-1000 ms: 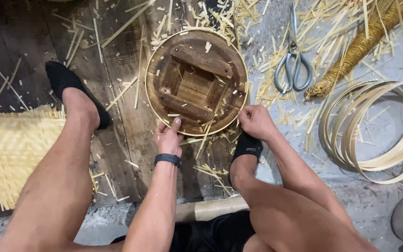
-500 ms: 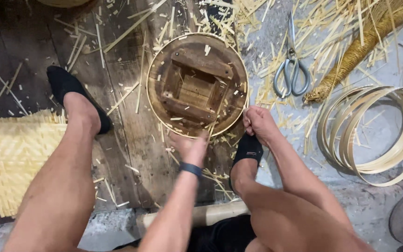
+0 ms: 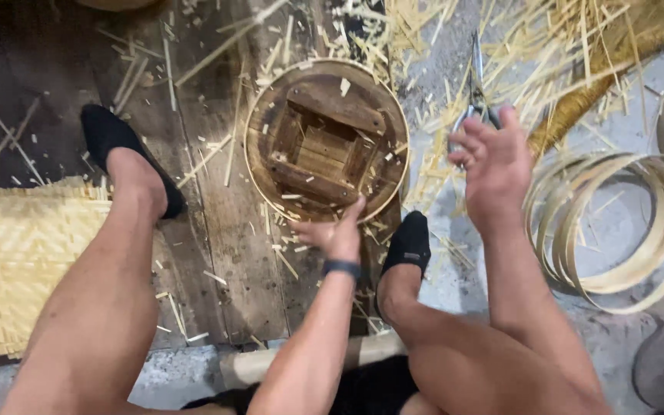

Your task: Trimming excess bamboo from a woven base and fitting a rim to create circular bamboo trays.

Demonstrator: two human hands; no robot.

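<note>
Hands first: left hand [image 3: 337, 234] pinches the near rim of the round wooden form [image 3: 326, 141] at frame centre on the plank floor [image 3: 217, 253]; best kept pinned flat. Right hand [image 3: 493, 165] hovers open, empty, above the scissors [image 3: 476, 92]. Pale thin bamboo hoops [image 3: 616, 223] coil at right, woven mat [image 3: 17, 261] at left.

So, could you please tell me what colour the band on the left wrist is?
The wrist band is black, seen best in the head view, just below the left hand.
</note>
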